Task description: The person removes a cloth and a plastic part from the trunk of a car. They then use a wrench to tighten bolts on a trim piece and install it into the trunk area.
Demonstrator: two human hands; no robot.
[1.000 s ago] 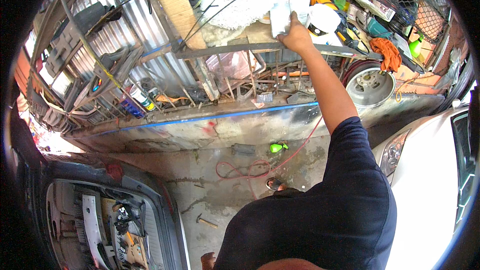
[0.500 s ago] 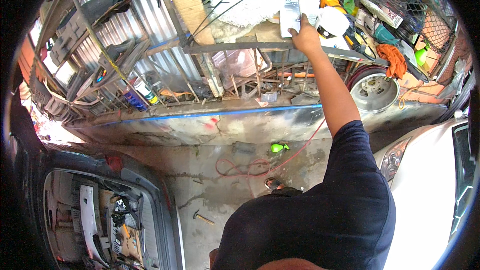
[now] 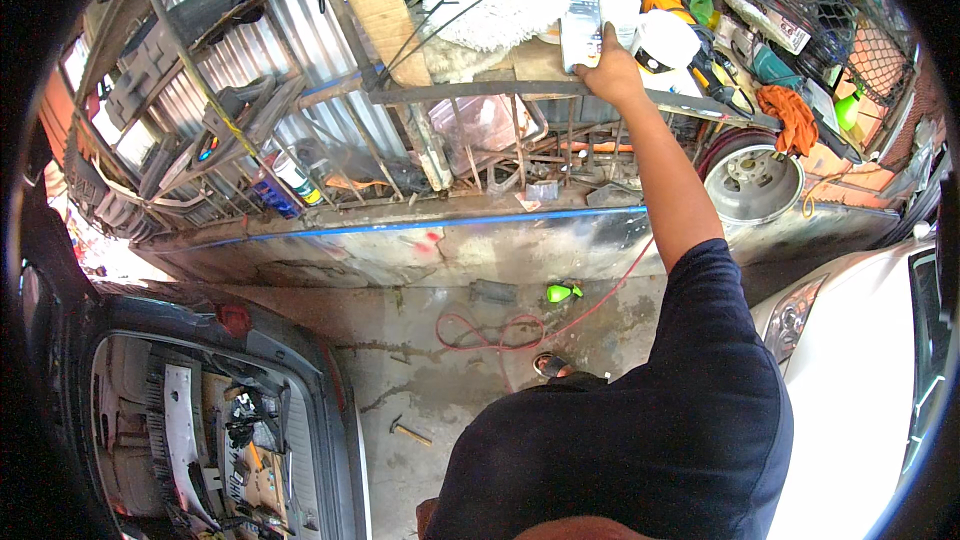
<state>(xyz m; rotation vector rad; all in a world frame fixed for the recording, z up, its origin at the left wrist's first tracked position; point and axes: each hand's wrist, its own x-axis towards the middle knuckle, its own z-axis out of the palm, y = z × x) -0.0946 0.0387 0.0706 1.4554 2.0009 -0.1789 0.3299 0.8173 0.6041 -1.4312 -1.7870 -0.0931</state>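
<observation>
1. I see the right hand (image 3: 615, 78) grasping a phone (image 3: 581, 28) by its lower right corner, 1 digit along the right edge and another at the bottom end.
2. The phone lies up and to the left of that hand, over the cluttered shelf; its long axis points nearly straight away from the torso. I judge that any move turns on this.
3. The right hand is clearly the nearer of the 2. A sliver of skin (image 3: 427, 517) at the lower edge may be the left hand; I cannot tell its state.
4. A white fluffy pad (image 3: 495, 2) sits just left of the phone, and a white tub (image 3: 668, 43) stands to its right, so I read sideways room as tight.
5. The dark shelf rail (image 3: 480, 93) runs crosswise below the phone; on its near side, I have more room above the concrete floor (image 3: 400, 380).
</observation>
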